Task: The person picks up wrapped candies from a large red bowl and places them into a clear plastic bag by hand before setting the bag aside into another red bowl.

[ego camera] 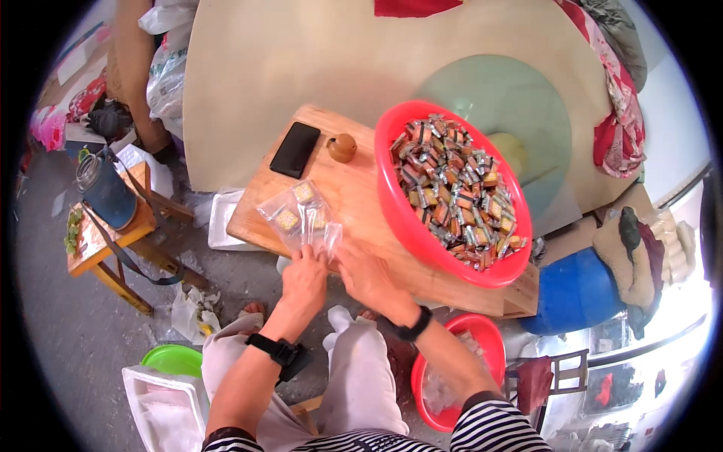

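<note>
A clear plastic bag [271, 213] lies at the near edge of a wooden board [344, 186], with a few small wrapped square pieces [287, 219] inside it. My left hand [306, 277] pinches the bag's near end between thumb and fingers. Close beside it, my right hand [364, 275] has its fingertips at the bag's near right corner; whether they grip the film is hard to make out. On the board's right part, a big red plastic basin [390, 192] is heaped with small individually wrapped pieces [457, 189].
A black smartphone [295, 150] and a small brown round object [342, 148] lie on the board. At left a stool [148, 217] carries a blue flask [108, 189]. Another red basin [419, 377] sits low on the right, and a white foam box [135, 395] low on the left.
</note>
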